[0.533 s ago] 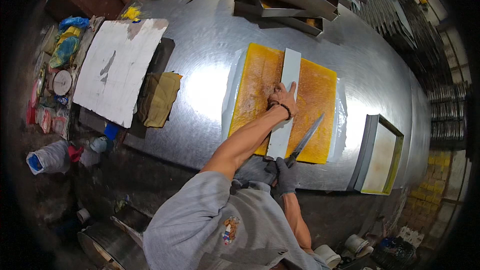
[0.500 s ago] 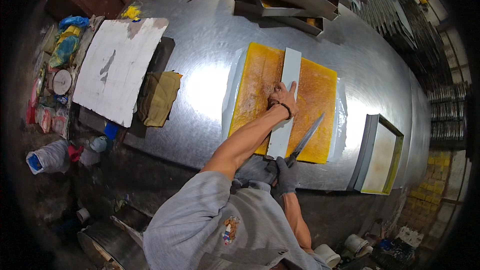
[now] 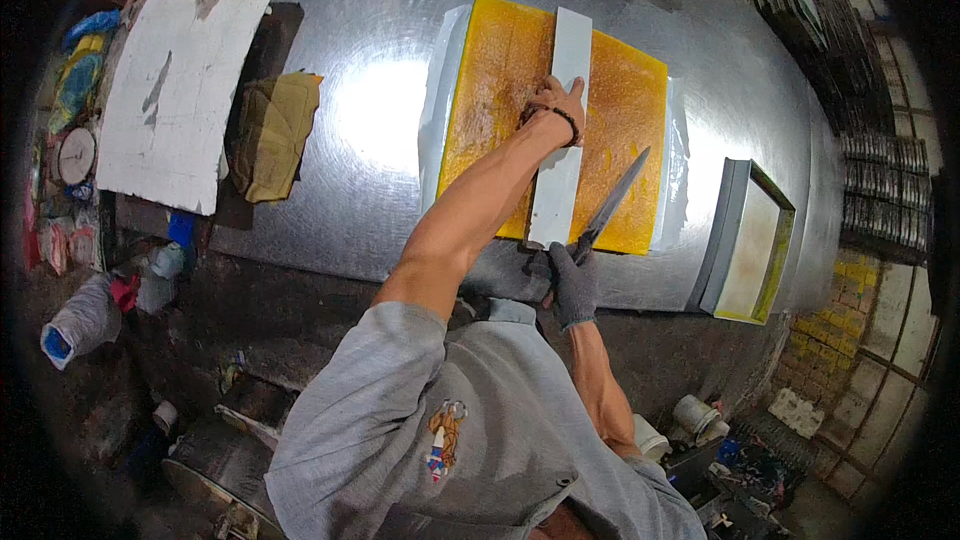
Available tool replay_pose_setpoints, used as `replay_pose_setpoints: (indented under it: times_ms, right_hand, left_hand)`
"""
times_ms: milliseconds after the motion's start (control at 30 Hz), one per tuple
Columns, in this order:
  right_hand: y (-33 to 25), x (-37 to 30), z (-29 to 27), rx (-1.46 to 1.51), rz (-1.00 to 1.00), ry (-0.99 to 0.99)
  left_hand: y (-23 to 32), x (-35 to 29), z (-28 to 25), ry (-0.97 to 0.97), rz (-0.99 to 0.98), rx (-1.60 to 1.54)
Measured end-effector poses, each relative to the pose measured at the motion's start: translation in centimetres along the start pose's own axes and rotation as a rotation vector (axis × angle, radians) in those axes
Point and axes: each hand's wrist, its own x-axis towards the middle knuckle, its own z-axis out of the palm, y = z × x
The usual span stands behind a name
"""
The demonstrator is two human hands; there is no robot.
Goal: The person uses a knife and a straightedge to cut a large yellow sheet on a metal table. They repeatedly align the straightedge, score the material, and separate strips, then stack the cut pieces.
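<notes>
A strip (image 3: 556, 192) lies on the slab (image 3: 492, 70) on the table (image 3: 330, 215), between a board (image 3: 175, 80) left and a frame (image 3: 727, 230) right.

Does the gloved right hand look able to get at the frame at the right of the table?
Likely yes: along the near edge, only bare table shows between the right hand and the frame. But that hand grips a knife, which would probably need setting down first.
</notes>
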Motion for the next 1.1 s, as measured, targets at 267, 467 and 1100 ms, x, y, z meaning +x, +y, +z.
replay_pose_setpoints:
  times_ms: [267, 467, 1100]
  right_hand:
    - [1.3, 1.1, -0.8, -0.044, 0.009, -0.037]
    - [1.1, 0.9, -0.5, 0.004, 0.036, -0.043]
    - [-5.0, 3.9, -3.8, -0.389, -0.31, 0.108]
  left_hand:
    - [-0.2, 0.0, 0.2, 0.013, 0.021, -0.032]
    - [-0.5, -0.5, -0.1, 0.019, 0.042, -0.001]
    - [-1.8, 0.3, 0.5, 0.052, 0.119, 0.032]
